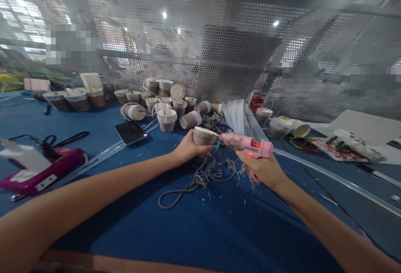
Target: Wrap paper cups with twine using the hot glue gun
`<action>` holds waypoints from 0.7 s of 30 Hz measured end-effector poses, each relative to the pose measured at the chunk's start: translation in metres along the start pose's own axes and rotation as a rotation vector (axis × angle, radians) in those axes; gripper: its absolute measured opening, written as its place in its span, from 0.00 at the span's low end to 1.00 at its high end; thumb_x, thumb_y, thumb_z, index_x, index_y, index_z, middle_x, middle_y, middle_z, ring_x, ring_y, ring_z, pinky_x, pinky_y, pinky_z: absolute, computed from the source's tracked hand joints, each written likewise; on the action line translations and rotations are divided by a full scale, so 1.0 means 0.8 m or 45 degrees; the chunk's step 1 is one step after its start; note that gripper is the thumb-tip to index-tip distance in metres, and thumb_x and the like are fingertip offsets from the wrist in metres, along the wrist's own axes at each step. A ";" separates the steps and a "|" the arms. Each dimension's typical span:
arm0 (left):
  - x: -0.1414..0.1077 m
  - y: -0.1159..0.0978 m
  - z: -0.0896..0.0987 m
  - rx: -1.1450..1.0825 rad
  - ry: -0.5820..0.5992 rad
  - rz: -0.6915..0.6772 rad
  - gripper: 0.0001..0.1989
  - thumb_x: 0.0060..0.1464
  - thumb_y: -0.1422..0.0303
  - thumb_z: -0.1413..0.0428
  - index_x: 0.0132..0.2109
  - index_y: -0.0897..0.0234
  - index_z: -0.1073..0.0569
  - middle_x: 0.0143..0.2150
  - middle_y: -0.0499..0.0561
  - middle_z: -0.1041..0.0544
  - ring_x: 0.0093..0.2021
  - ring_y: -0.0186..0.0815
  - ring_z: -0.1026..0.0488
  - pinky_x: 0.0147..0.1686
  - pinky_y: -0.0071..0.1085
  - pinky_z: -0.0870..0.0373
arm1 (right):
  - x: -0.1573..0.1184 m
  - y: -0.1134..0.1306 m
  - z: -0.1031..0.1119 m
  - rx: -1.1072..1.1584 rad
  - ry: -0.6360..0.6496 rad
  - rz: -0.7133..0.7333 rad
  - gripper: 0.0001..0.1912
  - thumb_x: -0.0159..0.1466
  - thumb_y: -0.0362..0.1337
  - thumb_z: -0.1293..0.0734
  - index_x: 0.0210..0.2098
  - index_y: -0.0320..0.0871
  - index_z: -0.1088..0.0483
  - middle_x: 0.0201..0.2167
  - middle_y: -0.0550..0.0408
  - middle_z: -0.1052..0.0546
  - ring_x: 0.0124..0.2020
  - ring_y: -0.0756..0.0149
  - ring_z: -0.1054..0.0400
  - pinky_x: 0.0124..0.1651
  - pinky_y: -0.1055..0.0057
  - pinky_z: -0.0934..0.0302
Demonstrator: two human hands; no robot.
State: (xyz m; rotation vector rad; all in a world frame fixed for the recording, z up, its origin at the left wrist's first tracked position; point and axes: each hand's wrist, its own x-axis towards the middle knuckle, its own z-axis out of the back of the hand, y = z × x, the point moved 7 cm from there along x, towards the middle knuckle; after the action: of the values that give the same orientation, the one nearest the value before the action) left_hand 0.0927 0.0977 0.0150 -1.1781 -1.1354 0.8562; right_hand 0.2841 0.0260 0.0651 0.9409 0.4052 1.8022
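Note:
My left hand is wrapped round a small cup with a pale rim and grey cord-like sides, tilted above the blue table. In my right hand is a pink glue gun with a small red light glowing on its side. Its nozzle points left and is at the cup's right edge; whether they touch I cannot tell. A tangle of grey cord lies just below the cup, with one loop reaching out to the left.
Several similar cups with handles stand or lie behind my hands. A black phone and a magenta power strip are on the left. To the right lie clear glue sticks and a plastic bag. A perforated metal screen rises behind.

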 end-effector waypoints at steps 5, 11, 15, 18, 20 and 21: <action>0.001 0.002 0.002 -0.008 0.002 0.017 0.33 0.35 0.67 0.32 0.49 0.69 0.35 0.46 0.59 0.25 0.44 0.41 0.27 0.48 0.42 0.31 | 0.000 -0.005 0.002 0.041 -0.031 -0.048 0.10 0.58 0.44 0.36 0.26 0.48 0.27 0.08 0.60 0.37 0.16 0.64 0.36 0.19 0.70 0.43; 0.000 0.002 0.003 0.000 -0.013 0.043 0.34 0.34 0.65 0.32 0.49 0.70 0.35 0.46 0.60 0.26 0.44 0.42 0.28 0.49 0.44 0.32 | 0.003 -0.012 0.004 0.067 -0.042 -0.067 0.11 0.58 0.45 0.36 0.26 0.47 0.27 0.09 0.59 0.36 0.15 0.66 0.37 0.17 0.72 0.45; 0.000 0.001 0.002 -0.018 -0.006 0.040 0.34 0.34 0.66 0.32 0.49 0.70 0.34 0.45 0.59 0.25 0.43 0.41 0.27 0.48 0.44 0.32 | 0.003 -0.016 0.002 0.104 -0.035 -0.116 0.10 0.58 0.44 0.35 0.25 0.46 0.27 0.09 0.60 0.35 0.14 0.67 0.37 0.16 0.72 0.45; -0.001 0.002 0.002 -0.106 -0.003 0.058 0.33 0.34 0.67 0.31 0.48 0.69 0.33 0.45 0.58 0.24 0.42 0.40 0.26 0.48 0.43 0.31 | 0.001 -0.019 0.001 0.142 -0.016 -0.206 0.13 0.59 0.46 0.36 0.23 0.46 0.28 0.06 0.61 0.37 0.08 0.69 0.44 0.12 0.71 0.50; 0.000 0.003 0.002 -0.182 -0.007 0.078 0.31 0.34 0.67 0.31 0.47 0.68 0.32 0.43 0.56 0.24 0.41 0.39 0.26 0.48 0.42 0.31 | 0.002 -0.022 0.006 0.132 -0.059 -0.275 0.16 0.59 0.47 0.37 0.20 0.47 0.30 0.04 0.62 0.40 0.06 0.70 0.47 0.11 0.71 0.50; 0.000 0.004 0.003 -0.213 -0.015 0.091 0.30 0.34 0.68 0.31 0.46 0.67 0.32 0.43 0.56 0.24 0.41 0.39 0.26 0.48 0.42 0.31 | 0.003 -0.026 0.013 0.091 -0.107 -0.330 0.16 0.59 0.47 0.37 0.19 0.47 0.32 0.04 0.62 0.40 0.06 0.69 0.46 0.11 0.70 0.50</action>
State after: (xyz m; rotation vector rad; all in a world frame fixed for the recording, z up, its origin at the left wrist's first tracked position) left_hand 0.0903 0.0991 0.0120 -1.3597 -1.1989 0.8357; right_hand 0.3044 0.0351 0.0590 0.9633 0.5165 1.5167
